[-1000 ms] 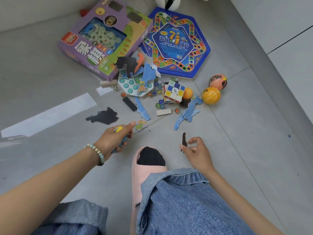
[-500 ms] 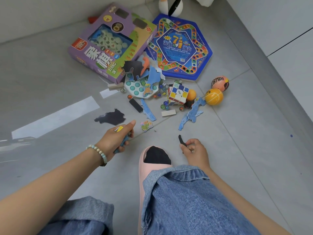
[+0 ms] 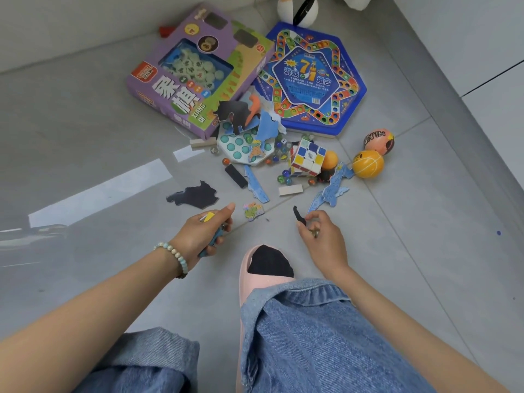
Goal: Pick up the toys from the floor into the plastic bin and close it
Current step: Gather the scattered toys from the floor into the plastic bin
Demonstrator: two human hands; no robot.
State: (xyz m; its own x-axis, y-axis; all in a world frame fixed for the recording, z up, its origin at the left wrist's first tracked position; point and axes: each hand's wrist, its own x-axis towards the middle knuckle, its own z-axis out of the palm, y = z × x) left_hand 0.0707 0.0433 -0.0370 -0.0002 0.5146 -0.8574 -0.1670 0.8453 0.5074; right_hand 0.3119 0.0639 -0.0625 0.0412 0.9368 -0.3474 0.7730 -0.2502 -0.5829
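Held: black puzzle piece [image 3: 298, 215], pinched by right hand [image 3: 323, 239], standing up. The left hand [image 3: 205, 234] is curled round a blue piece [image 3: 213, 241] and a yellow piece [image 3: 209, 216], forefinger extended. A small coloured piece [image 3: 253, 211] lies on the floor [image 3: 397, 251] between the hands. Beyond both: cube [image 3: 307, 157], yellow ball [image 3: 368, 164], purple game box [image 3: 198, 72].

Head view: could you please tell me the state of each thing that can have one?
left hand: grips puzzle pieces.
right hand: pinches dark piece.
purple game box: closed, on floor.
puzzle cube: scrambled, on floor.
yellow ball: loose on floor.
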